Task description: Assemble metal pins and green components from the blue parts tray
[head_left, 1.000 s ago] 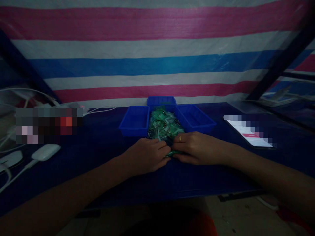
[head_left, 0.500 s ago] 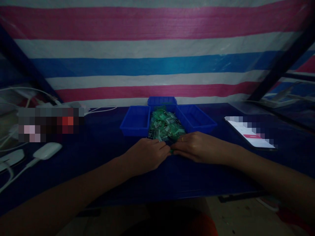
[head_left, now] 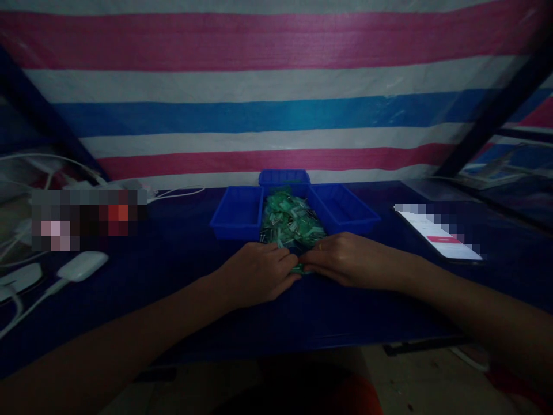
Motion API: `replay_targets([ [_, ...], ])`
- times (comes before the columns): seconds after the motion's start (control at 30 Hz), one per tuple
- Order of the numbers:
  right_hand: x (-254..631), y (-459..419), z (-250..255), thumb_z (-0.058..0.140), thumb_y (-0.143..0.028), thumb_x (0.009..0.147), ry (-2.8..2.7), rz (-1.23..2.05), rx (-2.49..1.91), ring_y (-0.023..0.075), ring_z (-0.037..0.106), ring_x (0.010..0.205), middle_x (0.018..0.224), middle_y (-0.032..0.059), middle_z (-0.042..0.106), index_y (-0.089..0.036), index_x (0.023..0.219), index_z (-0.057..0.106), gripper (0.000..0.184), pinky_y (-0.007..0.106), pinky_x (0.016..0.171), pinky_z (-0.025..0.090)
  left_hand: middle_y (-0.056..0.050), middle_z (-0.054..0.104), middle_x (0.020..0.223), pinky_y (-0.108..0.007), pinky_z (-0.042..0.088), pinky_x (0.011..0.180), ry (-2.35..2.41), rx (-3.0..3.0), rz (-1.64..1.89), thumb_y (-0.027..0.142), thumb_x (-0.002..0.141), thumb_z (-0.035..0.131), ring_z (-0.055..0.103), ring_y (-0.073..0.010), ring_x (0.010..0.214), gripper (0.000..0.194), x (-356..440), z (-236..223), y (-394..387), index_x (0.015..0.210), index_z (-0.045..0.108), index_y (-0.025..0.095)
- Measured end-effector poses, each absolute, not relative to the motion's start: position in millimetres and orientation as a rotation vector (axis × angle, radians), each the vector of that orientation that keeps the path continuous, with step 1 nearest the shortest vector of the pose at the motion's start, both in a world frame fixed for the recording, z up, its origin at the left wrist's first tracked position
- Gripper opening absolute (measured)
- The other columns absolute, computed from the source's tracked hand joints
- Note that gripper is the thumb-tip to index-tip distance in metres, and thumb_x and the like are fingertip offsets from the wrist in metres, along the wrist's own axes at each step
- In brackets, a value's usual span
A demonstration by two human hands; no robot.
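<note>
My left hand (head_left: 262,272) and my right hand (head_left: 341,259) meet just in front of a pile of small green see-through packets (head_left: 290,218) with thin metal pieces among them. Between my fingertips is a small green packet (head_left: 298,268), pinched from both sides and mostly covered by my fingers. Both hands are closed, low over the blue table. What the packet contains is too dark and small to make out. A ring shows on my right hand.
Blue bins stand left (head_left: 237,213), right (head_left: 344,208) and behind (head_left: 285,177) the pile. A phone (head_left: 440,233) lies at the right on the blue table (head_left: 276,323). White chargers (head_left: 83,266) and cables lie at the left. A striped sheet (head_left: 276,115) hangs behind.
The fingers of my left hand have shifted slightly, and more of the green packet shows between the hands. The bins, the pile and the phone stay put.
</note>
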State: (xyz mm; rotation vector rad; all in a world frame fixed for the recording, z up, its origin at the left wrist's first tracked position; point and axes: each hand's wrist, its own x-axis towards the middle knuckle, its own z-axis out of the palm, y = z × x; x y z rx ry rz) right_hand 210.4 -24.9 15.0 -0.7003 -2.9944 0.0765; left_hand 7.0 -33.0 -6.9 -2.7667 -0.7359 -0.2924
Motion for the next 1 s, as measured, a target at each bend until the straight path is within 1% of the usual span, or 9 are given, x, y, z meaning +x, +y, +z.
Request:
replay_targets([
  [0.1, 210.5, -24.3, 14.8, 0.035, -0.022, 0.09, -2.996, 0.064, -0.691, 0.0113, 0.052, 0.062, 0.07, 0.0038, 0.059, -0.013, 0.089, 0.057, 0.024, 0.025, 0.056, 0.036, -0.002, 0.056, 0.068, -0.025, 0.039, 0.054, -0.73, -2.749, -0.307, 0.033, 0.088, 0.039, 0.053, -0.0147, 0.063, 0.025, 7.3, -9.4, -32.2, 0.078, 0.053, 0.015],
  [0.33, 211.0, -22.5, 12.6, 0.034, -0.026, 0.09, -2.964, 0.056, -0.703, 0.0127, 0.052, 0.068, 0.075, 0.0051, 0.058, -0.014, 0.099, 0.056, 0.027, 0.026, 0.059, 0.039, -0.002, 0.056, 0.065, -0.026, 0.039, 0.052, -0.705, -2.717, -0.29, 0.032, 0.089, 0.038, 0.054, -0.0155, 0.062, 0.026, 5.7, -11.6, -30.7, 0.075, 0.051, 0.015],
  [0.53, 211.1, -22.3, 14.9, 0.038, -0.035, 0.089, -2.947, 0.069, -0.707, 0.0131, 0.053, 0.07, 0.078, 0.0054, 0.058, -0.014, 0.102, 0.056, 0.031, 0.027, 0.062, 0.04, -0.002, 0.056, 0.063, -0.025, 0.039, 0.052, -0.691, -2.724, -0.29, 0.03, 0.091, 0.034, 0.054, -0.0151, 0.06, 0.03, 5.6, -12.6, -31.5, 0.073, 0.052, 0.014],
  [0.63, 211.6, -22.3, 15.7, 0.042, -0.038, 0.086, -2.957, 0.078, -0.691, 0.0135, 0.054, 0.071, 0.08, 0.0058, 0.058, -0.014, 0.103, 0.056, 0.032, 0.027, 0.063, 0.041, -0.003, 0.056, 0.062, -0.025, 0.04, 0.052, -0.708, -2.729, -0.286, 0.029, 0.09, 0.035, 0.054, -0.0151, 0.06, 0.03, 6.0, -13.6, -31.4, 0.072, 0.052, 0.014],
  [0.73, 211.8, -22.3, 15.7, 0.047, -0.037, 0.084, -2.977, 0.072, -0.685, 0.0141, 0.054, 0.072, 0.08, 0.0057, 0.058, -0.014, 0.104, 0.055, 0.031, 0.027, 0.063, 0.041, -0.002, 0.056, 0.061, -0.025, 0.039, 0.05, -0.712, -2.731, -0.285, 0.028, 0.09, 0.034, 0.054, -0.0151, 0.059, 0.029, 6.3, -14.3, -30.9, 0.072, 0.052, 0.014],
  [1.0, 210.8, -22.9, 15.4, 0.043, -0.032, 0.086, -2.986, 0.059, -0.709, 0.0143, 0.053, 0.07, 0.079, 0.0059, 0.058, -0.013, 0.104, 0.054, 0.028, 0.027, 0.061, 0.041, -0.002, 0.056, 0.061, -0.024, 0.039, 0.046, -0.826, -2.785, -0.222, 0.028, 0.091, 0.03, 0.055, -0.0141, 0.054, 0.028, 6.5, -11.9, -30.8, 0.078, 0.05, 0.014],
])
